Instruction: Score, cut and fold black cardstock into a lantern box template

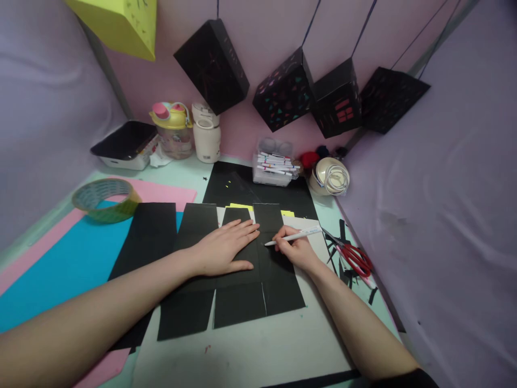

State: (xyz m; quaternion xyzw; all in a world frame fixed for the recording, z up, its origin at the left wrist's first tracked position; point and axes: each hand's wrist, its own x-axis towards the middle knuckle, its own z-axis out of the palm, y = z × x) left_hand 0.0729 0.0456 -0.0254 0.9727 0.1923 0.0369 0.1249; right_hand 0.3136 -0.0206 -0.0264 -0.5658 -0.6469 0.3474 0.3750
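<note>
A black paper sheet (238,302) with slits cut into its top and bottom edges lies on a pale board (242,355). Flat on the middle of this sheet rests my left hand (226,249), palm down, its fingers spread and holding nothing. A white pen (299,235) is gripped in my right hand (294,249), over the right-hand panel of the sheet. The pen's tip points left and is at or just above the black paper; whether it touches is unclear. Bits of yellow paper (241,206) show behind the sheet's top edge.
Red-handled scissors (357,260) and black scraps lie at the right. At the left are blue paper (76,258), pink paper and a tape roll (107,200). Behind stand a pen box (274,168), bottles and a cup (329,177). Black paper boxes (214,67) hang above.
</note>
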